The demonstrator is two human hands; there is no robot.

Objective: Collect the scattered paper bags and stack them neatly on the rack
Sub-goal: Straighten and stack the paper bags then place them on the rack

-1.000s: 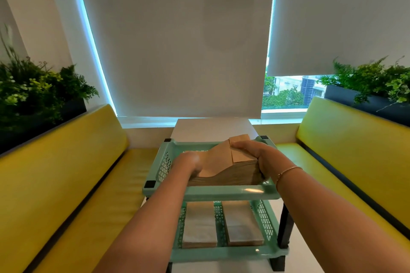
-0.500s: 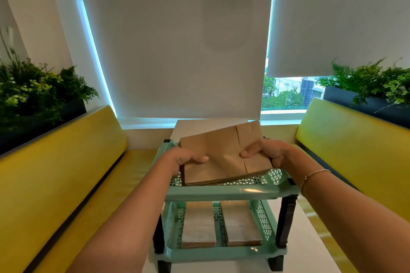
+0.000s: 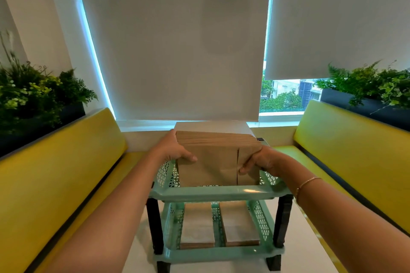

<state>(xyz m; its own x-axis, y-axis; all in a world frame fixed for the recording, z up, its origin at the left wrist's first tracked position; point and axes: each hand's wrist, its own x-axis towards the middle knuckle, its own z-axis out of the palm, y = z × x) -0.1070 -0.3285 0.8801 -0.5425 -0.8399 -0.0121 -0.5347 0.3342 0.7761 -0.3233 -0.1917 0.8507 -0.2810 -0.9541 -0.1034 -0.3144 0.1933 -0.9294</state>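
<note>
A thick stack of brown paper bags [image 3: 213, 162] stands upright on its lower edge inside the top tray of a mint-green two-tier rack [image 3: 213, 194]. My left hand [image 3: 175, 150] grips the stack's left side, thumb across the front. My right hand [image 3: 259, 162] grips its right side, thumb on the front face. On the rack's lower shelf, two flat piles of paper bags [image 3: 197, 228] lie side by side. The rack's black legs stand on a white table [image 3: 306, 248].
Yellow padded benches run along the left [image 3: 55, 173] and right [image 3: 355, 150] of the table. Planters with green foliage sit behind each bench back [image 3: 33, 99]. White roller blinds cover the window ahead; the right one leaves a gap at the bottom.
The stack went from lying bent in the top tray, to being lifted and tilted, to standing upright on edge now. Both hands shifted to its sides. The camera moved closer and lower.
</note>
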